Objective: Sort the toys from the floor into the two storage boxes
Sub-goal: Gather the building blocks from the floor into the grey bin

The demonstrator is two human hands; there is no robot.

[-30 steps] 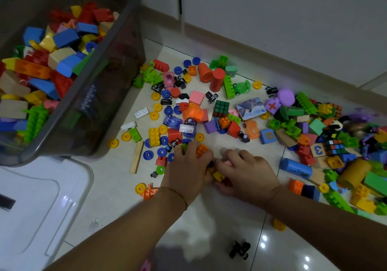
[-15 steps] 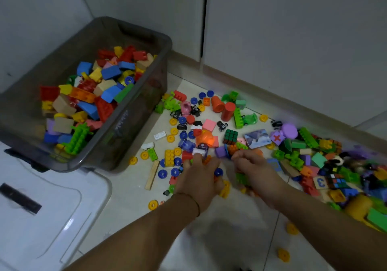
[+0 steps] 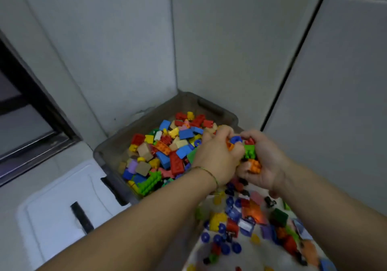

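Both hands, left hand (image 3: 217,155) and right hand (image 3: 265,162), curl around chunky studded plastic bricks (image 3: 250,152) over the brick-filled smoky translucent plastic bin (image 3: 217,111).

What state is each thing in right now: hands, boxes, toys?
left hand: curled round blocks, at the grey box's right edge.
right hand: cupped round blocks.
held blocks: between both hands, off the floor.
grey box: open, piled with blocks.
white lid: flat, beside the box.
floor toys: scattered, unsorted.
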